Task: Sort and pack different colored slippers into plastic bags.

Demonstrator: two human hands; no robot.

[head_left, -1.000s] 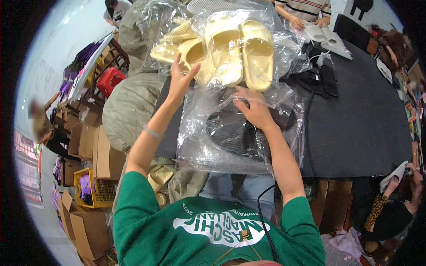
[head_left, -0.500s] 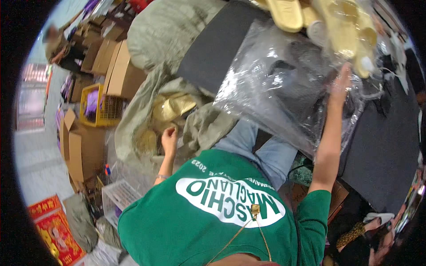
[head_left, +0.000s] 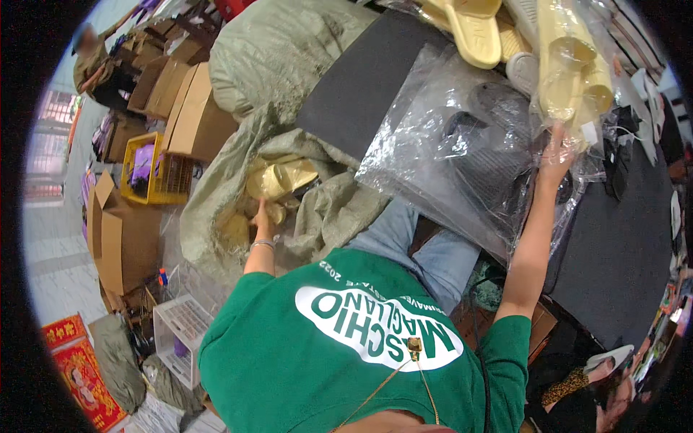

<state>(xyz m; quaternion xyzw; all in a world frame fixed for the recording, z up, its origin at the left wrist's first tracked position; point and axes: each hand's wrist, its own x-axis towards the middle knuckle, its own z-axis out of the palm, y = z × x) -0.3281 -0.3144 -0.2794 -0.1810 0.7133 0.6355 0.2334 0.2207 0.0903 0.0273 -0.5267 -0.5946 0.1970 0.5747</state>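
My left hand (head_left: pixel 263 220) reaches into an opened grey-green woven sack (head_left: pixel 206 209) with its fingers extended. It is beside pale yellow slippers (head_left: pixel 292 177), and part of the fingers is hidden among them. On the right, my right hand (head_left: pixel 554 162) lies with outstretched fingers against the lower end of a clear bag of yellow slippers (head_left: pixel 567 79). Under that wrist is a large clear plastic bag (head_left: pixel 404 137) holding black slippers (head_left: pixel 480 148). It rests over the dark grey surface and reaches toward my lap.
More yellow slippers (head_left: pixel 476 32) lie at the far edge of the dark surface (head_left: pixel 354 72). A full woven sack (head_left: pixel 271 50) stands behind the opened one. To the left are cardboard boxes (head_left: pixel 130 238), a yellow crate (head_left: pixel 170 177), a white crate (head_left: pixel 177 339) and another person (head_left: pixel 97 72).
My left hand has gone from above the sack's near side down among the yellow slippers, its fingers extending. The bagged slippers have shifted against my right hand. The view has moved slightly.
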